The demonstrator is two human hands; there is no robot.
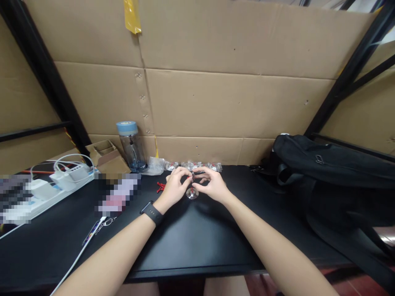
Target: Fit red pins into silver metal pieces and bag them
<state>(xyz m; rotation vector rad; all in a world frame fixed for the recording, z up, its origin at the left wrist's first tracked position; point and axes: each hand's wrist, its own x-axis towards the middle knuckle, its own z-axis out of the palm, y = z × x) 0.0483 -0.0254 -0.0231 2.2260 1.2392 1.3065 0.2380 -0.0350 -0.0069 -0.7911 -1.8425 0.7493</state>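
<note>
Cardboard box (108, 156), tabletop (197, 242) back-left corner, contents unclear. Blue-lidded bottle (132, 150) beside it. Clear packets (171, 165) along back edge, metal-and-red bits inside. Left hand (177, 183) pinching metal disc piece (192, 193), nearer back edge; right hand (212, 186) fingers at it, can't tell if gripping.

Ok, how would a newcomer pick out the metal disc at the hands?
Over the black table, before the cardboard wall, find the left hand and right hand. Low between them shows a shiny round metal disc with red on it. Unlike the plastic-wrapped pieces behind, this one is bare.
</note>
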